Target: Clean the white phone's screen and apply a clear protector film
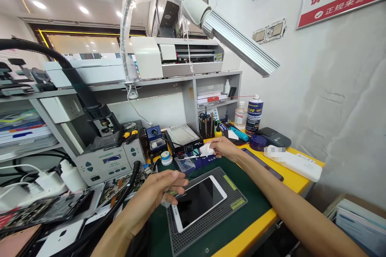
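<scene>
A white-framed smartphone (199, 201) with a dark screen lies face up on a grey honeycomb-textured repair mat (211, 229). My left hand (159, 190) is above the phone's left end, its fingers curled around a thin clear film (165, 201). Little of that film shows, since it is see-through and partly behind the fingers. Farther back and to the right, my right hand (224, 148) pinches a crumpled white wipe (207, 149) beyond the mat's far edge.
Behind the wipe stand a heating plate (183, 140) and a tool holder (207, 124). A spray can (253, 115) and a dark phone (262, 164) are on the right. A hot-air station (105, 164) and loose phone parts crowd the left. A lamp (238, 40) hangs overhead.
</scene>
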### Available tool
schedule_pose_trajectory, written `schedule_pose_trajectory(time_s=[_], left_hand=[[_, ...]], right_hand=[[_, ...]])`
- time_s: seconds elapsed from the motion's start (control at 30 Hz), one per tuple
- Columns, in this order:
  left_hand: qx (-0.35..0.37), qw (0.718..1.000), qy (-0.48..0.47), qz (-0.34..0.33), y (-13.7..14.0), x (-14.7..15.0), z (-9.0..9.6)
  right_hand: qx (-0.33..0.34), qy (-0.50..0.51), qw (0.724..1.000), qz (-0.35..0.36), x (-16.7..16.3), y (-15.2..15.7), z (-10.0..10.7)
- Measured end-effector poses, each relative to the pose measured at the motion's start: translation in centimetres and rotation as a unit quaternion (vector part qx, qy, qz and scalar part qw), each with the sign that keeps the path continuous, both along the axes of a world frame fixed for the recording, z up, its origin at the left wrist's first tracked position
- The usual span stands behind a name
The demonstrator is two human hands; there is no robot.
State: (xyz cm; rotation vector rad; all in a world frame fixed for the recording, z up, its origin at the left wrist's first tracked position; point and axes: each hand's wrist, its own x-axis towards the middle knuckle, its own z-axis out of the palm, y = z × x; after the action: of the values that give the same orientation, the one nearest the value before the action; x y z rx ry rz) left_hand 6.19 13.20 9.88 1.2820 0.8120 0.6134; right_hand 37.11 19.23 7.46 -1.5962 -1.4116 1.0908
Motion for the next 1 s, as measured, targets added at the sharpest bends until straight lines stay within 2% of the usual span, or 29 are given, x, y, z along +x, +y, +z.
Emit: schedule_pose_trajectory(time_s=[0.2, 0.47, 0.7, 1.0], left_hand=[[0.004, 1.000, -0.002, 0.002, 0.1, 0.0, -0.1], [0.005, 1.000, 0.008, 0.005, -0.2, 0.2, 0.1], [0.003, 1.000, 0.014, 0.006, -0.2, 0.1, 0.3], [0.004, 1.000, 0.014, 0.008, -0.2, 0.2, 0.2]], right_hand=[[0.029, 0.033, 0.999, 0.011, 0.6, -0.6, 0.5], [0.025, 0.018, 1.000, 0.000, 1.2, -0.4, 0.0], [0.025, -0.038, 0.999, -0.008, 1.7, 0.1, 0.0], [0.038, -0.149, 0.986, 0.070, 0.4, 0.9, -0.9]])
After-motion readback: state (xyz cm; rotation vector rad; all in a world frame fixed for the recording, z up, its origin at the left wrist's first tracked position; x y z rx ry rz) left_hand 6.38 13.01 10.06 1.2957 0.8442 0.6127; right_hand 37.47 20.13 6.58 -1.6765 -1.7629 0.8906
